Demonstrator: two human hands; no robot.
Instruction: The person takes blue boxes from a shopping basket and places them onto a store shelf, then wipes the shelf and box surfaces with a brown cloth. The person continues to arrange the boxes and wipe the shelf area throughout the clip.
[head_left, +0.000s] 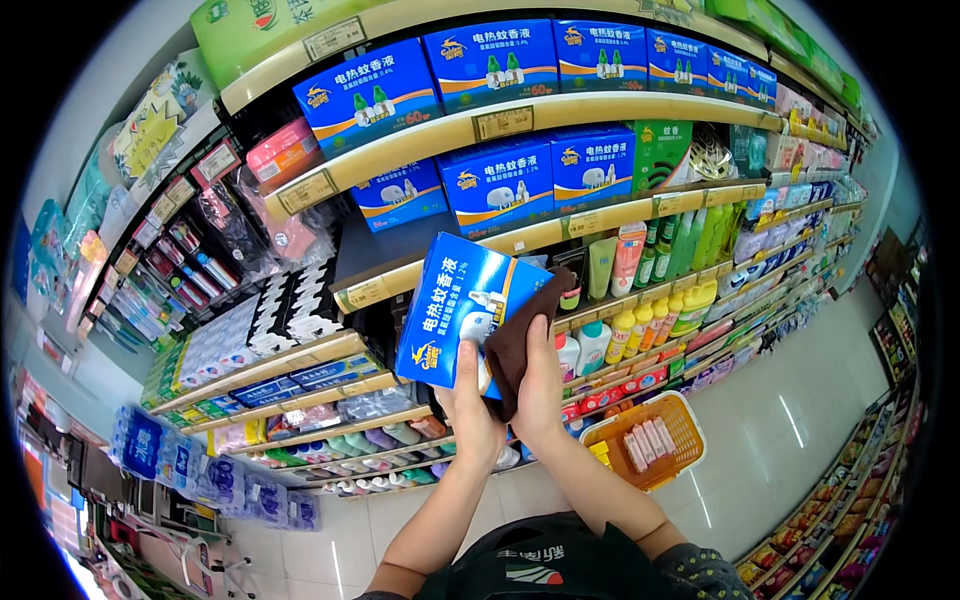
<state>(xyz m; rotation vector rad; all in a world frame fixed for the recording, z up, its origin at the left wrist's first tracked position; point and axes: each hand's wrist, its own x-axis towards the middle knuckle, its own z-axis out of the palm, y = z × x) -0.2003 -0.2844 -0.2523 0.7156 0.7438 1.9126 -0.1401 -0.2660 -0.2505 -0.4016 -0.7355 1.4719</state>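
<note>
A blue cardboard box of mosquito-repellent liquid (442, 292), printed with a white plug-in heater, is tilted in front of the shelves. My left hand (474, 409) grips its lower end, thumb lying across the printed front. In my right hand (538, 390) is a dark brown cloth (521, 345), pressed against the box's right-hand side and end. The fingers of both hands are largely hidden behind box and cloth. Similar blue boxes (499, 184) line the shelf just beyond, with a bare stretch of dark shelf board (386, 247) at that row's left end.
Bottles and tubes (667, 247) fill the shelf to the right. On the tiled floor (757, 420) stands an orange plastic basket (690, 424) holding pink packs. Shrink-wrapped bottled water (202, 472) is stacked at lower left. Snack shelves (832, 517) run along the right.
</note>
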